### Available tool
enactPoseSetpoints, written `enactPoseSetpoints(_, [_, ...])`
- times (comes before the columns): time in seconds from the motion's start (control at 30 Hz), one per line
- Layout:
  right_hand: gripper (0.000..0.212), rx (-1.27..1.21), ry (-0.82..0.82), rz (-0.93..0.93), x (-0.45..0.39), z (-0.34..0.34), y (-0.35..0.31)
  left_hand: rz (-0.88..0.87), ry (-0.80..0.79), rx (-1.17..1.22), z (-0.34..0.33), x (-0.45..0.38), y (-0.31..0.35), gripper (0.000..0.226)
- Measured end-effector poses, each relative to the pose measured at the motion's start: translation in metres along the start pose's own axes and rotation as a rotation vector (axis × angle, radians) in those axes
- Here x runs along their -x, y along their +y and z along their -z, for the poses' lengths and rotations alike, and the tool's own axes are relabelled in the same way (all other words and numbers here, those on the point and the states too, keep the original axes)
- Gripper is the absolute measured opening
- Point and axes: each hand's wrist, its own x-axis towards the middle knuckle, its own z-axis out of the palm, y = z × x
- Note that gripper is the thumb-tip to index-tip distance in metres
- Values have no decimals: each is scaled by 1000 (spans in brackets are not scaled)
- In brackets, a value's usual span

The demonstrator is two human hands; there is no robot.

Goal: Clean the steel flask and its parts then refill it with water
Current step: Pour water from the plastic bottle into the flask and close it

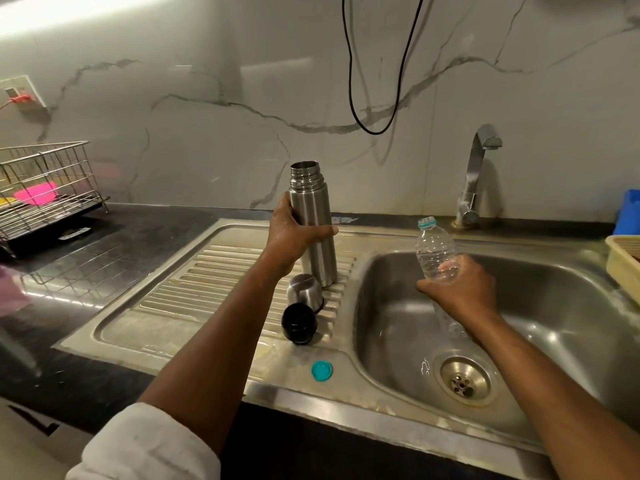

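Observation:
The open steel flask [313, 216] stands upright on the ribbed drainboard [194, 289], and my left hand [294, 233] is wrapped around its middle. In front of the flask sit its steel cup lid [304, 291], mouth down, and its black stopper [299, 323]. Over the sink basin [561, 327], my right hand [460, 289] holds a clear plastic bottle [434, 249], uncapped and nearly upright; it looks empty. The bottle's teal cap [321, 371] lies on the sink's front rim.
A steel tap [476, 174] rises behind the basin, with no water running. A wire dish rack [45, 188] sits on the dark counter at left. A yellow basket [623, 261] and a blue container [628, 213] are at the right edge. A black cable [374, 129] hangs down the wall.

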Motion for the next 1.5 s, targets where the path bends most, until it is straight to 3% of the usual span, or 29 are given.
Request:
enactPoseSetpoints(0.17, [62,-19,-15,-8,2,2,-2,17,-4,-99,8,9,11,99])
enactPoseSetpoints(0.27, [62,-26,-13,-1,5,2,-3,1,118,-257,18,32,23,117])
enactPoseSetpoints(0.37, [61,-47,-15,-7,8,3,-5,-248,256,-470,30,84,34,89])
enactPoseSetpoints(0.4, [61,-47,-18,-7,8,3,-6,-380,224,-517,35,102,36,72])
enactPoseSetpoints(0.47, [63,-60,-22,-13,10,5,-7,-549,-33,-623,45,138,44,45])
enactPoseSetpoints(0.57, [66,-76,-25,-9,14,9,-9,-449,-459,-896,49,168,43,36])
enactPoseSetpoints(0.73, [66,-90,-34,-3,20,11,-13,-370,-584,-1113,43,182,27,40])
enactPoseSetpoints(1.13, [61,-70,-51,11,22,10,-20,-199,-735,-1111,28,163,31,29])
enactPoseSetpoints(1.3, [58,-73,-51,-13,20,8,-19,-219,-832,-1083,15,144,42,26])
enactPoseSetpoints(1.43, [62,-81,-72,6,16,6,-19,-409,-702,-812,-6,120,75,31])
enactPoseSetpoints(1.5, [63,-75,-64,8,13,6,-17,-510,-532,-587,-24,102,87,38])
